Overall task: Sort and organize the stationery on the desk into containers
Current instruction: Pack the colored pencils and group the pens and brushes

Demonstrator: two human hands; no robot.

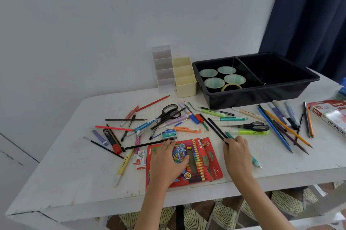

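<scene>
Stationery is scattered over the white counter [74, 183], with loose pens and pencils [288, 128] spread from the left of the frame to the right. The left hand [168, 162] lies palm down on a red colour pencil box [204, 156] at the lower centre. Its fingers are relaxed and flat, and the fingertips reach the box's upper left corner just below a green staples box [169, 134].

The right hand [236, 153], just right of that red box, pinches the near ends of 2 black pencils [213, 126], which slant up and left across the counter. A teal pen [255, 162] runs beneath the hand.

2 pairs of black-handled scissors lie among the pens, one at centre left [168, 112] and one at centre right [252, 126].

At the back, by the wall, stand a clear divided organizer [164, 68] and a cream divided organizer [185, 80], side by side and touching. Right of them is a black 2-compartment tray [262, 97], with 5 tape rolls [214, 82] in its left compartment. An oil pastel box [331, 115] lies at the right edge.
</scene>
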